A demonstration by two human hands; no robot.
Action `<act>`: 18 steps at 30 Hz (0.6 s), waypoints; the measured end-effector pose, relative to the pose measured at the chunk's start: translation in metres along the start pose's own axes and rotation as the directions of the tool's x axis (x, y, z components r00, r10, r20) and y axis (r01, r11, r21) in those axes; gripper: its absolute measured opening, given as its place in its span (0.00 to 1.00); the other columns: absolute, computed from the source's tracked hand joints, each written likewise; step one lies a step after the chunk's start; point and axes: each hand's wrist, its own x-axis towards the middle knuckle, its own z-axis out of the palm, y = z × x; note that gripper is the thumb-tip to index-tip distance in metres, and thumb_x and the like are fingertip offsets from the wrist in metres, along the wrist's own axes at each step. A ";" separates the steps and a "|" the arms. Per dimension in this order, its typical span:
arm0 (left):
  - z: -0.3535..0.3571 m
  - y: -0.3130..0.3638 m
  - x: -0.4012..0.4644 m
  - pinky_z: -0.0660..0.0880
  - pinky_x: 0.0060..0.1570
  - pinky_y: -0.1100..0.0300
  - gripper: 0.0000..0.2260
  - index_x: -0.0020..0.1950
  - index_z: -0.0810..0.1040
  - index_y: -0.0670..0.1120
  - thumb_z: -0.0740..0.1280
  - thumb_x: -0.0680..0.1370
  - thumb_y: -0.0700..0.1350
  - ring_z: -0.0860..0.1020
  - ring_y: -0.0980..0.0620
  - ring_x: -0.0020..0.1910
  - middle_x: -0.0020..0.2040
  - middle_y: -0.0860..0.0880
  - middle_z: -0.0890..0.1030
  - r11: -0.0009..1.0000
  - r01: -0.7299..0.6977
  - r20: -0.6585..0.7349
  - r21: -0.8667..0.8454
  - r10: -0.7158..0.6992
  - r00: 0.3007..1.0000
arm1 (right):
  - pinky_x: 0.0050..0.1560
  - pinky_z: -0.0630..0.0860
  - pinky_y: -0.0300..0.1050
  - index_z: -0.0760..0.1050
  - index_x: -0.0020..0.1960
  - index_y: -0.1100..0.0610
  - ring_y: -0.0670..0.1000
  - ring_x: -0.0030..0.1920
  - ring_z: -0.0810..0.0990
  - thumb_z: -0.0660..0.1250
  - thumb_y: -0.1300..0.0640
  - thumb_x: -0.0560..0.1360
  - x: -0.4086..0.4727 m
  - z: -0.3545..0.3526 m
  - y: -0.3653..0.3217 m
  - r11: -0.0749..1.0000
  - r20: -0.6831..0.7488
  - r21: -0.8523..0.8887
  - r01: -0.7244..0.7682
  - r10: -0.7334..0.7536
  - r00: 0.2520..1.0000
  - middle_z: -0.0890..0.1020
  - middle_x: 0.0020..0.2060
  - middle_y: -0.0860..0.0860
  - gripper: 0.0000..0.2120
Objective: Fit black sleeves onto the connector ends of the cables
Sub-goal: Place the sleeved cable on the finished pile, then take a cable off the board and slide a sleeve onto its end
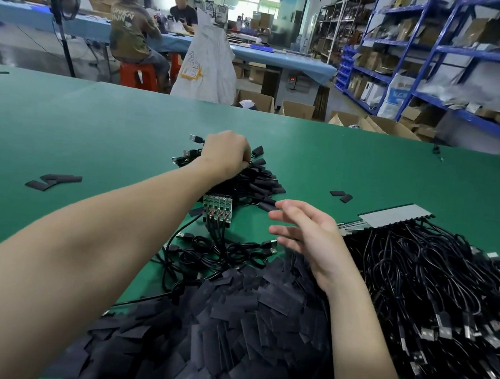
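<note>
A big heap of flat black sleeves [230, 332] lies at the near edge of the green table [96, 133]. Farther out sits a pile of sleeved cables [261, 184], and my left hand [226, 154] reaches into it with fingers curled round a bunch of them. A small row of green circuit-board connectors [217, 209] with their cables lies between the piles. My right hand [308, 233] hovers above the sleeve heap, fingers spread and holding nothing. A large tangle of black USB cables [434, 284] fills the right side.
Loose sleeves [53, 181] lie on the table at the left and a pair of sleeves [341, 195] at the right. A grey card [394, 215] rests on the cable tangle. Beyond the table are cardboard boxes [298, 110], blue shelving [436, 54] and seated people [132, 31].
</note>
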 end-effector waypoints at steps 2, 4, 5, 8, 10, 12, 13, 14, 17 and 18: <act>-0.004 0.000 0.002 0.76 0.50 0.54 0.10 0.58 0.85 0.53 0.71 0.77 0.48 0.81 0.44 0.56 0.55 0.49 0.85 1.000 0.003 0.012 -0.031 -0.002 1.000 | 0.42 0.81 0.37 0.83 0.54 0.53 0.49 0.44 0.87 0.68 0.52 0.80 0.000 0.000 -0.001 1.000 0.004 -0.001 0.000 0.000 1.000 0.88 0.48 0.51 0.07; -0.011 -0.002 0.002 0.75 0.52 0.54 0.11 0.59 0.84 0.54 0.71 0.77 0.48 0.80 0.47 0.58 0.57 0.52 0.84 0.996 0.010 -0.007 -0.090 -0.010 1.000 | 0.41 0.81 0.37 0.83 0.54 0.53 0.49 0.44 0.87 0.68 0.52 0.80 -0.001 0.001 -0.002 1.000 0.009 -0.002 0.000 0.000 1.000 0.88 0.48 0.51 0.07; -0.015 -0.003 0.000 0.75 0.50 0.55 0.10 0.57 0.84 0.54 0.71 0.77 0.48 0.80 0.47 0.57 0.56 0.53 0.84 0.992 0.014 -0.029 -0.123 -0.018 0.999 | 0.41 0.81 0.37 0.83 0.53 0.53 0.49 0.43 0.87 0.68 0.52 0.80 -0.001 0.001 -0.002 1.000 0.010 -0.004 0.000 0.000 1.000 0.88 0.48 0.51 0.07; -0.025 -0.004 -0.013 0.74 0.44 0.58 0.05 0.49 0.85 0.54 0.69 0.77 0.48 0.81 0.51 0.49 0.49 0.56 0.85 0.966 0.033 -0.102 -0.256 -0.060 0.993 | 0.41 0.80 0.37 0.83 0.53 0.53 0.49 0.43 0.87 0.68 0.52 0.80 -0.002 0.002 -0.004 1.000 0.012 -0.012 0.002 -0.002 1.000 0.88 0.48 0.51 0.07; -0.031 -0.003 -0.027 0.75 0.44 0.58 0.04 0.46 0.85 0.55 0.69 0.77 0.50 0.81 0.54 0.44 0.44 0.58 0.84 0.937 0.057 -0.095 -0.344 -0.095 0.991 | 0.41 0.81 0.37 0.83 0.54 0.53 0.49 0.43 0.86 0.68 0.52 0.80 -0.003 0.004 -0.005 1.000 0.013 -0.021 0.002 -0.002 1.000 0.88 0.48 0.50 0.07; -0.034 -0.005 -0.044 0.76 0.44 0.60 0.04 0.43 0.84 0.56 0.70 0.77 0.52 0.80 0.56 0.42 0.40 0.60 0.83 0.898 0.082 -0.069 -0.433 -0.124 0.990 | 0.40 0.80 0.37 0.83 0.54 0.54 0.48 0.42 0.86 0.68 0.53 0.80 -0.004 0.005 -0.005 0.999 0.018 -0.034 0.005 -0.004 1.000 0.88 0.47 0.50 0.07; -0.035 -0.007 -0.052 0.75 0.43 0.61 0.05 0.42 0.83 0.56 0.71 0.77 0.53 0.81 0.58 0.41 0.39 0.60 0.82 0.865 0.088 -0.069 -0.495 -0.140 0.988 | 0.40 0.81 0.37 0.83 0.54 0.54 0.48 0.42 0.86 0.68 0.53 0.81 -0.004 0.007 -0.006 0.999 0.022 -0.040 0.007 -0.006 1.000 0.88 0.47 0.50 0.07; -0.035 -0.008 -0.061 0.74 0.42 0.64 0.06 0.41 0.83 0.55 0.71 0.77 0.53 0.81 0.61 0.40 0.37 0.61 0.82 0.822 0.095 -0.079 -0.561 -0.168 0.983 | 0.40 0.81 0.37 0.82 0.55 0.54 0.48 0.42 0.86 0.68 0.53 0.81 -0.004 0.008 -0.007 0.999 0.025 -0.045 0.007 -0.006 1.000 0.88 0.47 0.50 0.07; -0.034 -0.007 -0.090 0.68 0.34 0.74 0.11 0.37 0.83 0.54 0.70 0.78 0.55 0.78 0.66 0.33 0.30 0.63 0.80 0.724 0.110 -0.134 -0.681 -0.271 0.953 | 0.41 0.81 0.37 0.82 0.54 0.54 0.48 0.41 0.86 0.69 0.53 0.80 -0.005 0.017 -0.009 0.997 0.034 -0.070 0.027 -0.024 0.999 0.88 0.46 0.50 0.07; -0.033 -0.005 -0.099 0.68 0.33 0.74 0.12 0.37 0.83 0.53 0.70 0.78 0.55 0.77 0.66 0.32 0.31 0.63 0.81 0.701 0.108 -0.146 -0.705 -0.292 0.945 | 0.40 0.80 0.37 0.82 0.53 0.54 0.47 0.41 0.85 0.71 0.52 0.79 -0.006 0.023 -0.009 0.996 0.034 -0.080 0.045 -0.043 0.999 0.88 0.46 0.50 0.07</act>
